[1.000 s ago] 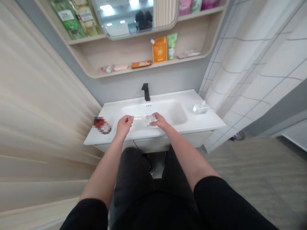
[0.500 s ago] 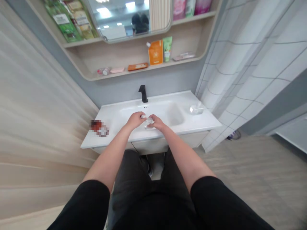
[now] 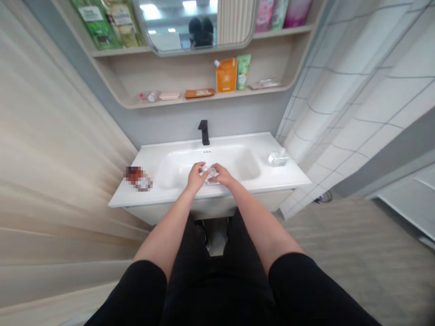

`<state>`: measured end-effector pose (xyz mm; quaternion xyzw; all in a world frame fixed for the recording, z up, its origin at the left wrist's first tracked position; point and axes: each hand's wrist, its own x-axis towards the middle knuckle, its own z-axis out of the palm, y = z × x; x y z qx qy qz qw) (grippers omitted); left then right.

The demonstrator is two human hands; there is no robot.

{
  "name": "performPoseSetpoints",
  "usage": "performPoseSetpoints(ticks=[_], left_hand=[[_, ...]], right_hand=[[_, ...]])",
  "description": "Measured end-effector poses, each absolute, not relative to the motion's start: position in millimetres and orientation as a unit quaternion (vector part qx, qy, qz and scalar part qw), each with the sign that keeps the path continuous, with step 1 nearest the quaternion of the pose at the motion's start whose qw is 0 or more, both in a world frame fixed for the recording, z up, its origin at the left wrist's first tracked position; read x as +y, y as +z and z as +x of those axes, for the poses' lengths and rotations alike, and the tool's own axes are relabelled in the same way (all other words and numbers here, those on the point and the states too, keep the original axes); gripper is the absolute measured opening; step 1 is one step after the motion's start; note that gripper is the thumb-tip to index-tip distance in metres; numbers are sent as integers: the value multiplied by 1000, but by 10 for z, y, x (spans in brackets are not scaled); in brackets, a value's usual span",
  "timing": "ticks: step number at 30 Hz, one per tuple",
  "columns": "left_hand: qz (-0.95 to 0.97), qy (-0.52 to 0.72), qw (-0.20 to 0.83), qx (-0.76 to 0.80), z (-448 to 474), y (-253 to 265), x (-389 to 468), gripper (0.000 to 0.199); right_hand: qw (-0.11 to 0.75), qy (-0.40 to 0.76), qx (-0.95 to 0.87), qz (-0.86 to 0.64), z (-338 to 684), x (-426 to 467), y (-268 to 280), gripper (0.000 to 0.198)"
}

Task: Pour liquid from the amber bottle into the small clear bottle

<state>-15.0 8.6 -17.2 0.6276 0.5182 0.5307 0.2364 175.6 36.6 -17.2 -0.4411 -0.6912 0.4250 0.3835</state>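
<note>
Holding a clear container (image 3: 212, 175) (shape blurred), right hand (image 3: 223, 175) clamped on it, left hand (image 3: 196, 177) close by, grip unclear.

An upright orange pouch with a white cap (image 3: 226, 77) stands beside a slim green tube (image 3: 243, 74) on the pale, wood-toned wall shelf (image 3: 163, 72). Below it rises an angular black faucet (image 3: 205, 132); a pleated cream curtain (image 3: 68, 149) hangs at left.

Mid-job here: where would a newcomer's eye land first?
Probably on the bright orange pouch, upright on the lower shelf. Next, the black faucet stands out behind the white basin. Nearer, the left hand and right hand meet at a small clear object.
</note>
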Motion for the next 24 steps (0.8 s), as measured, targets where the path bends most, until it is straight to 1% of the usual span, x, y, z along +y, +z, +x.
performPoseSetpoints(ticks=[2,4,9,16,20,24], left_hand=[[604,549,269,511,-170,-239,105,52],[597,557,302,493,-197,-288,128,55],[606,553,324,471,-230,-313,161,41],[631,518,300,493,-218,-261,112,39],[654,513,314,459,-222,-265,101,46],[648,521,307,464,-209,-284,122,56]], right_hand=[[381,423,-693,-443,1756,366,-170,65],[385,426,-691,-440,1753,369,-175,64],[389,424,-688,-443,1759,365,-189,64],[373,412,-703,-444,1776,353,-189,64],[375,414,-698,-448,1762,378,-206,62],[377,414,-689,-460,1751,398,-227,62]])
